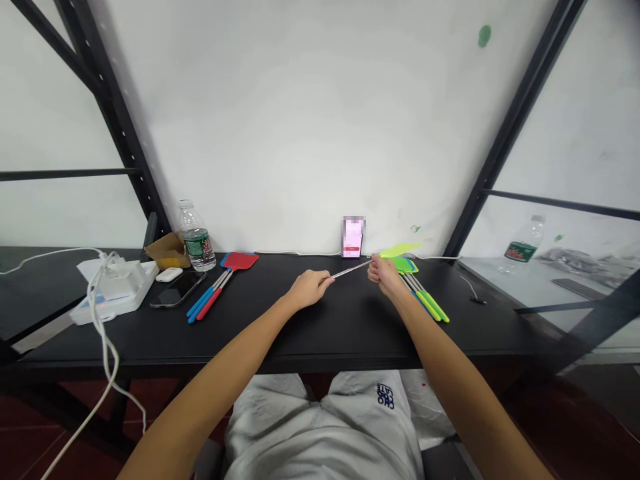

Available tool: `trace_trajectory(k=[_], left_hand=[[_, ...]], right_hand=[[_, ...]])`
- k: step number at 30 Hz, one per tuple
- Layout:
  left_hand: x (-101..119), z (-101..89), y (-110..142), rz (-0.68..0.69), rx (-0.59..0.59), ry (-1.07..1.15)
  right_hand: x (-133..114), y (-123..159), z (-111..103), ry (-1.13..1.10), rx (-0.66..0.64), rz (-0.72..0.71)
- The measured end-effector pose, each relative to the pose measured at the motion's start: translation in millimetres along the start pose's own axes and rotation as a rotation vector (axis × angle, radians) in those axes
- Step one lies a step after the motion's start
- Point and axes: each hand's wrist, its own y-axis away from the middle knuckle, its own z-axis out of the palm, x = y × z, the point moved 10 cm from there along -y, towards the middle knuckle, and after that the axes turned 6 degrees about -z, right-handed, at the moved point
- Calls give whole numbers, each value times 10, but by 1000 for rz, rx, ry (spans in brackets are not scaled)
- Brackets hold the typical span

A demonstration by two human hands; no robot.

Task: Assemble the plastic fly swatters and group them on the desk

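Note:
Both of my hands are closed on one fly swatter (pixel 351 269) with a thin metal rod, held above the black table. My left hand (pixel 310 289) wraps around its handle end, hiding the grip. My right hand (pixel 383 274) pinches the rod close to the yellow-green head, which sticks out to the right beyond my fingers. Just beside and below my right hand lie several fly swatters (pixel 431 304) with green, yellow-green and blue parts. Left of my left hand rests another group, a red swatter (pixel 243 261) on top of blue ones (pixel 201 301).
A phone (pixel 353 237) leans upright against the wall. At left are a water bottle (pixel 196 240), an open cardboard box (pixel 169 251), a white earbud case (pixel 169 275), a flat phone (pixel 179 290) and a power strip (pixel 115 293) with white cables. A short black-ended cable (pixel 477 300) lies right.

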Motion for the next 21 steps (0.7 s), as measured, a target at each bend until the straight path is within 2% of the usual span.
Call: trace_trajectory(k=[3,7,10,14,21], left_hand=[[-16,10,7,15,-15,14],[-21,18,30,12,-12,24],[-28,-8,45,-15,14,8],[3,-35,53,-16,39,-9],[-1,-24,56,9,48,-66]], right_hand=[[-50,-25,-117,15,20,1],[-42,-6,-165,42,46,41],[8,0,-249,34,127,103],[-42,-22,-415,32,257,50],[-55,-9,-382,40,249,-9]])
